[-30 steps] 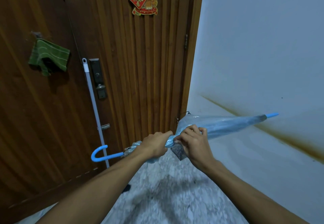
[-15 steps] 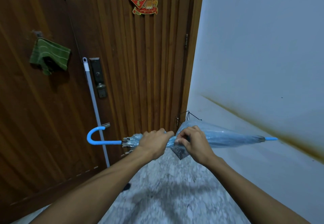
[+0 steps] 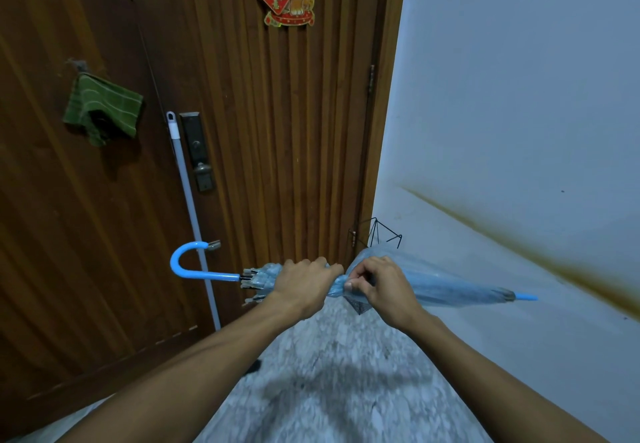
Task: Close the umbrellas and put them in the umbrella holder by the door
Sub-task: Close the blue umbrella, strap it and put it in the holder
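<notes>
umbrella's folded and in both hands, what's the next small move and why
Probably fasten the strap. The right hand pinches at the gathered canopy of the blue umbrella while the left hand grips it, held level; the black wire umbrella holder waits in the corner.

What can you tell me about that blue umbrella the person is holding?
The umbrella is folded shut, with a see-through bluish plastic canopy, a bright blue hooked handle pointing left and a blue tip pointing right. It lies roughly level in the air before the wooden door. The left hand grips the bunched canopy near the rib ends; the right hand pinches it at the middle.
</notes>
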